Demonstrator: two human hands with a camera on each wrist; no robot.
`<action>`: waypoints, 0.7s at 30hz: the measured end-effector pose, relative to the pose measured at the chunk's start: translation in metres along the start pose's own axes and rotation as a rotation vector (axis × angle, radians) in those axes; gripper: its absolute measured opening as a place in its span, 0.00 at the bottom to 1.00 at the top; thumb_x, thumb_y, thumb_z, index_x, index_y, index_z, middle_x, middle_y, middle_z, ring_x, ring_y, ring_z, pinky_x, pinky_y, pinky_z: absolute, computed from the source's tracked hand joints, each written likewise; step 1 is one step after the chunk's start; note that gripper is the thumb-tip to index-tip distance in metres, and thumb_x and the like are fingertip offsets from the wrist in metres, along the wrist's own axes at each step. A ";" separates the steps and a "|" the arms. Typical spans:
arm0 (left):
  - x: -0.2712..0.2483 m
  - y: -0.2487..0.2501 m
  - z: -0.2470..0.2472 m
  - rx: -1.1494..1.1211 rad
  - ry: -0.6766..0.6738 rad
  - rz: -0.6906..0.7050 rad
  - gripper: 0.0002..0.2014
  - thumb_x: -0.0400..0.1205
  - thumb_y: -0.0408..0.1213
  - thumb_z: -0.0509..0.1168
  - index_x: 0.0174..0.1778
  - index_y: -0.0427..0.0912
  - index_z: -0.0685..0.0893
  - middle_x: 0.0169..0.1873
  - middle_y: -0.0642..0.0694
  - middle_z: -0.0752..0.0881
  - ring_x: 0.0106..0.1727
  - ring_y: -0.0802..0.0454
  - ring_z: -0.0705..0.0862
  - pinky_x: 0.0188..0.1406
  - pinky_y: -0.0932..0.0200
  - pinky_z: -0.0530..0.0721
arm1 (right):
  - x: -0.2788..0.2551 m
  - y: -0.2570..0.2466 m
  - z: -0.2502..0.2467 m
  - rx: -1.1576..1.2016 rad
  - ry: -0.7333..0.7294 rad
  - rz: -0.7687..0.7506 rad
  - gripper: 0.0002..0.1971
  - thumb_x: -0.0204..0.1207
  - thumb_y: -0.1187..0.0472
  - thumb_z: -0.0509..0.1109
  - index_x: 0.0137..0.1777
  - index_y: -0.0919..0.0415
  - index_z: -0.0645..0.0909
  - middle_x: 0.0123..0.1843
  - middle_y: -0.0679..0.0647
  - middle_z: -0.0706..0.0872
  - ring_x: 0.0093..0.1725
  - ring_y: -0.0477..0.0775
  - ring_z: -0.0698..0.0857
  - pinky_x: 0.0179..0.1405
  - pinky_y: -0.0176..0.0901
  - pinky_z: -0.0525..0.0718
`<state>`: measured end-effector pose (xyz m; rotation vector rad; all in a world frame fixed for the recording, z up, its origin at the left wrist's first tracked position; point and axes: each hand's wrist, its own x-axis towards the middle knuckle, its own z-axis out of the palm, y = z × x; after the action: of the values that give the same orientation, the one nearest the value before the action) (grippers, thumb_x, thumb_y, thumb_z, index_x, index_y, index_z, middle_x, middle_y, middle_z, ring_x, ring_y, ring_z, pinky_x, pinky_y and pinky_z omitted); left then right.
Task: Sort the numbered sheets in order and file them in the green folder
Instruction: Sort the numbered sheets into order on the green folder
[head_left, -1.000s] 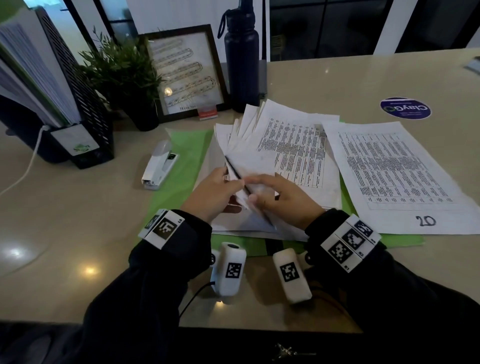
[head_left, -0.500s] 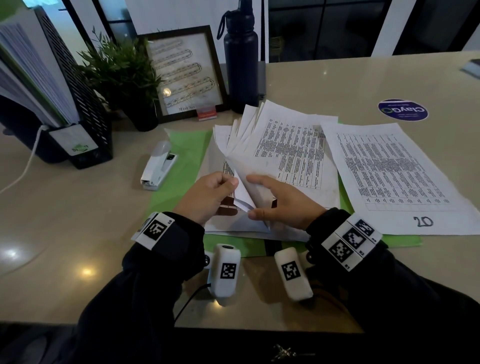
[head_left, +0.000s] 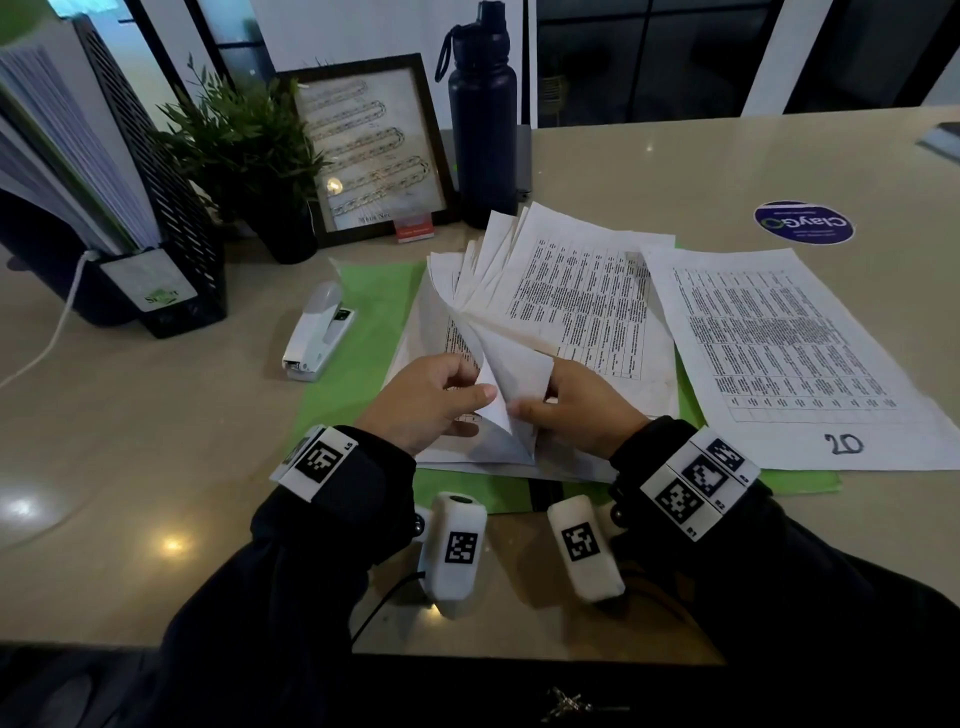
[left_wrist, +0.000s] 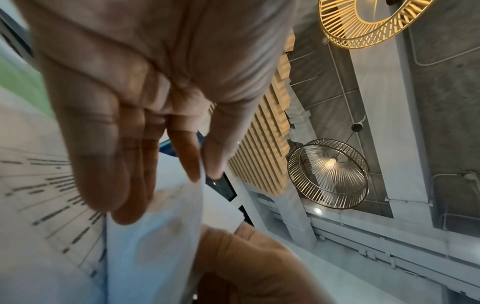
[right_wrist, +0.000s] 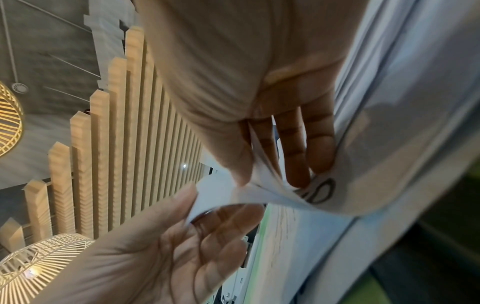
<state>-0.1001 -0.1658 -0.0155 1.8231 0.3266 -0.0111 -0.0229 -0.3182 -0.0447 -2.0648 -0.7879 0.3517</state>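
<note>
The green folder (head_left: 374, 312) lies open and flat on the table. A fanned stack of printed sheets (head_left: 582, 301) rests on it. Another sheet marked 20 (head_left: 779, 353) lies to the right, partly on the folder. My left hand (head_left: 470, 387) pinches the lifted near corner of one sheet between thumb and forefinger (left_wrist: 192, 164). My right hand (head_left: 540, 395) pinches several curled-up corners of the stack, thumb (right_wrist: 239, 162) on one side and fingers behind. A handwritten number (right_wrist: 319, 191) shows on a bent corner, only partly readable. Both hands almost touch over the stack's near edge.
A white stapler (head_left: 317, 332) lies on the folder's left edge. Behind stand a dark bottle (head_left: 483, 130), a framed picture (head_left: 369, 150), a potted plant (head_left: 249, 150) and a black file rack (head_left: 156, 208) full of papers. A round sticker (head_left: 804, 223) is at the far right.
The lifted sheet corners have risen higher and fold up further between my hands. Both hands have shifted slightly away from me along the stack.
</note>
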 end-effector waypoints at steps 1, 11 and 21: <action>0.001 -0.001 -0.001 0.021 0.011 -0.001 0.08 0.79 0.29 0.66 0.36 0.38 0.75 0.30 0.48 0.70 0.32 0.55 0.74 0.42 0.55 0.86 | 0.001 0.001 -0.001 -0.015 0.023 -0.002 0.18 0.74 0.66 0.70 0.64 0.61 0.79 0.53 0.55 0.87 0.53 0.56 0.84 0.52 0.43 0.79; -0.002 -0.012 -0.037 0.169 0.093 -0.129 0.14 0.82 0.36 0.63 0.30 0.39 0.74 0.28 0.47 0.78 0.33 0.52 0.88 0.37 0.58 0.83 | 0.004 0.007 -0.015 0.253 0.643 0.035 0.19 0.80 0.54 0.62 0.59 0.69 0.80 0.40 0.58 0.88 0.41 0.42 0.85 0.46 0.44 0.84; -0.002 -0.008 -0.035 0.317 0.172 -0.100 0.18 0.79 0.39 0.67 0.64 0.43 0.74 0.62 0.45 0.79 0.58 0.50 0.80 0.59 0.52 0.78 | 0.003 0.005 -0.008 0.305 0.512 -0.026 0.15 0.80 0.56 0.66 0.46 0.71 0.81 0.43 0.68 0.87 0.42 0.68 0.85 0.44 0.55 0.85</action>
<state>-0.1091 -0.1315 -0.0136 2.1256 0.5625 0.0256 -0.0148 -0.3236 -0.0441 -1.7432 -0.4172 -0.0741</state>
